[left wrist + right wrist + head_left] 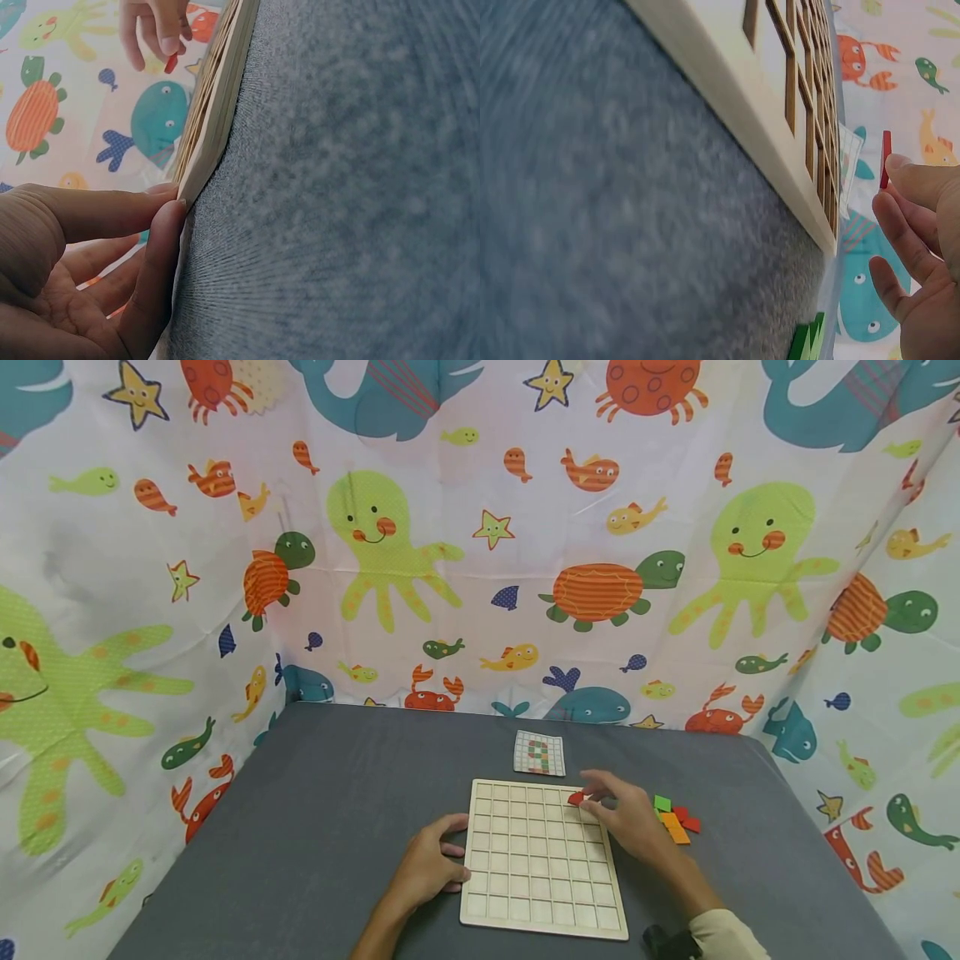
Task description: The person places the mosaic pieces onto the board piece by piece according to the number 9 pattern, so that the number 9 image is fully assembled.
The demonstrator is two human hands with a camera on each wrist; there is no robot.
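Observation:
A pale wooden grid board (542,860) with rows of square cells lies on the dark grey table. At its left edge, my left hand (426,865) grips the rim; the left wrist view has the thumb and a finger of this hand (97,255) pinching the board's edge (214,124). Above the board's far right part, my right hand (626,817) pinches a small red tile (576,797) between thumb and fingertips. Seen edge-on in the right wrist view, the thin red tile (886,159) stands upright above the board's rim, with the other fingers loosely bent.
Just beyond the board lies a small card (538,755) printed with a grid of red and green squares. To the right is a loose pile of green (662,803), red (687,818) and orange tiles (675,828). A sea-animal curtain (465,568) encloses the table's back and sides.

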